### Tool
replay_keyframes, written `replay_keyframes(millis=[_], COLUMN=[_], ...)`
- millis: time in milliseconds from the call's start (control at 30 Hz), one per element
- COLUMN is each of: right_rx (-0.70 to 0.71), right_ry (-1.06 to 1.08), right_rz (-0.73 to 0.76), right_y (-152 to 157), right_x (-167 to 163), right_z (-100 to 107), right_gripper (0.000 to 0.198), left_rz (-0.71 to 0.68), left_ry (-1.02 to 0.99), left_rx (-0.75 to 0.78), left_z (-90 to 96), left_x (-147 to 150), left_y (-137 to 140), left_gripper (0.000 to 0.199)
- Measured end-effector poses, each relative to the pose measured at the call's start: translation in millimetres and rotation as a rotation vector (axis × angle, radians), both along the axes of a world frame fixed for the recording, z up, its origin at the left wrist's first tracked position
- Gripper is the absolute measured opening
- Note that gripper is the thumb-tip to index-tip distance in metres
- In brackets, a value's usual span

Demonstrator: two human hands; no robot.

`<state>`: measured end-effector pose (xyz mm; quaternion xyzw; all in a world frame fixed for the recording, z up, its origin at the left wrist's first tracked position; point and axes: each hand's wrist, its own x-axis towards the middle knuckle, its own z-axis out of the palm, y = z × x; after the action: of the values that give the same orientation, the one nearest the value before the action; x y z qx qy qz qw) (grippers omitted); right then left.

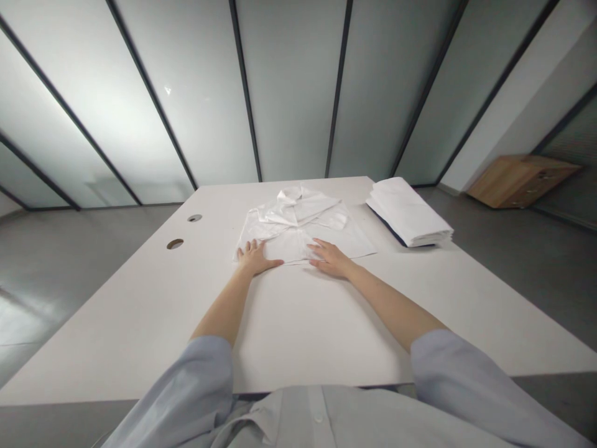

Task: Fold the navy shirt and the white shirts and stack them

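A white collared shirt [298, 214], partly folded, lies on the white table with its collar toward the far side. Under or around it is a thin white sheet-like layer [361, 242]; I cannot tell whether this is a bag or part of the shirt. My left hand [255, 257] rests on the near left part of the cloth, fingers spread and thumb pointing right. At the near edge, right of the middle, my right hand [330, 258] lies flat with its fingers apart, touching the cloth. Neither hand grips anything.
A stack of folded white cloth or sheets [405, 211], with something dark beneath it, sits at the table's right edge. Two round holes [175, 244] are in the table [308, 336] on the left. A wooden cabinet [520, 180] stands on the floor at right, and frosted glass panels [293, 93] rise behind.
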<state>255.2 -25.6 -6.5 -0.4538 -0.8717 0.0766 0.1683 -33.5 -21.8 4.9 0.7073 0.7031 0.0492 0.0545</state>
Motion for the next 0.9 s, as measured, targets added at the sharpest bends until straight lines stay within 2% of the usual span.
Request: replay_keyframes(millis=[67, 167, 233, 300, 433, 700, 900], right_rx=[0.043, 0.074, 0.042, -0.022, -0.102, -0.089, -0.124], right_ry=[0.007, 0.000, -0.029, -0.083, -0.189, -0.250, -0.369], right_rz=[-0.120, -0.310, -0.415, -0.474, -0.475, -0.458, -0.472], right_y=[6.7, 15.8, 18.8, 19.3, 15.4, 3.1, -0.4], right_x=[7.3, 18.5, 23.5, 25.3, 23.3, 19.0, 17.8], right_z=[-0.3, -0.9, -2.0, -3.1, -2.0, 20.8, 44.9], right_gripper=[0.058, 0.055, 0.054, 0.056, 0.055, 0.047, 0.045], left_rz=[-0.017, -0.041, -0.061, -0.090, -0.115, -0.020, -0.073], left_ry=[-0.023, -0.064, -0.080, -0.069, -0.004, 0.031, 0.144], left_rx=[0.039, 0.151, 0.201, 0.166, 0.016, 0.034, -0.028], left_z=[-1.3, -2.8, -4.1, -5.9, -7.2, 11.7, 22.3], left_x=[-0.3, -0.3, -0.4, -0.7, 1.3, 16.5, 11.0], left_y=[0.6, 1.9, 3.2, 4.6, 4.6, -5.9, -12.5], left_gripper=[0.099, 0.077, 0.064, 0.062, 0.066, 0.061, 0.057])
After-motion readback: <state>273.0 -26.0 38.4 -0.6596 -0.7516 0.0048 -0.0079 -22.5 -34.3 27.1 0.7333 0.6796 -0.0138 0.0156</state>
